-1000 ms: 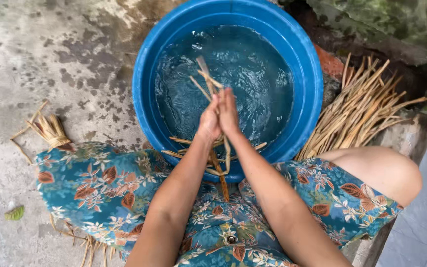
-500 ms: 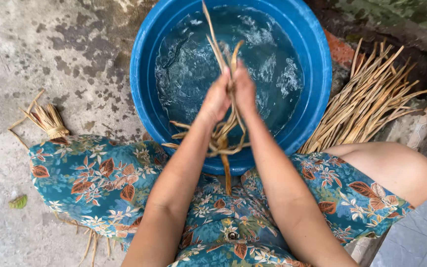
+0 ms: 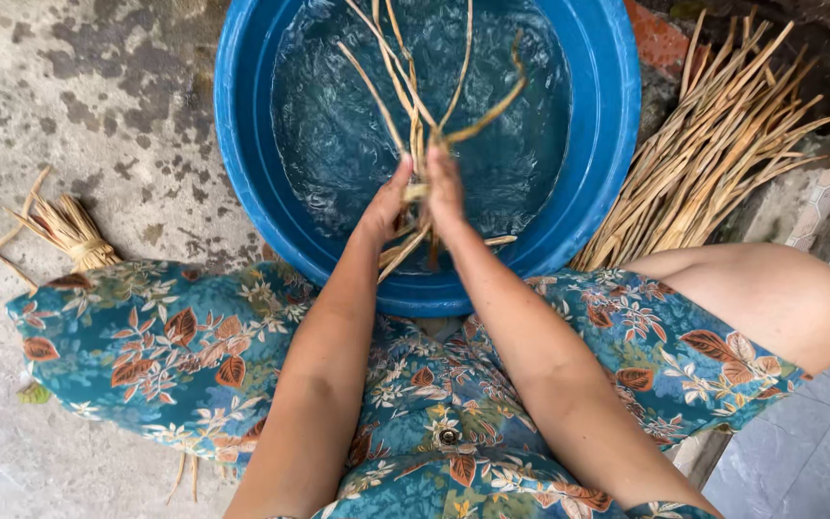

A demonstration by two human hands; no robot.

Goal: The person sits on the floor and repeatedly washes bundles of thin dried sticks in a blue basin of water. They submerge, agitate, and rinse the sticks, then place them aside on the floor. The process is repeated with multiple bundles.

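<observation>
A bundle of wet tan plant stalks point(image 3: 415, 115) stands tilted in a round blue basin point(image 3: 242, 125) full of water. My left hand point(image 3: 388, 204) and my right hand point(image 3: 444, 187) are pressed together around the middle of that bundle, above the basin's near side. The upper ends of the stalks fan out over the water; the lower ends stick out below my hands towards the near rim. Both forearms reach forward from my lap, which is covered by a blue floral cloth point(image 3: 175, 346).
A large pile of dry stalks point(image 3: 722, 154) leans against the basin's right side. A small tied bunch of stalks point(image 3: 69, 231) lies on the stained concrete floor point(image 3: 98, 96) at left. Grey tiles point(image 3: 818, 452) show at the lower right.
Both hands have lifted the stalk bundle higher and further over the water, and its ends have spread. The camera has come closer to the basin.
</observation>
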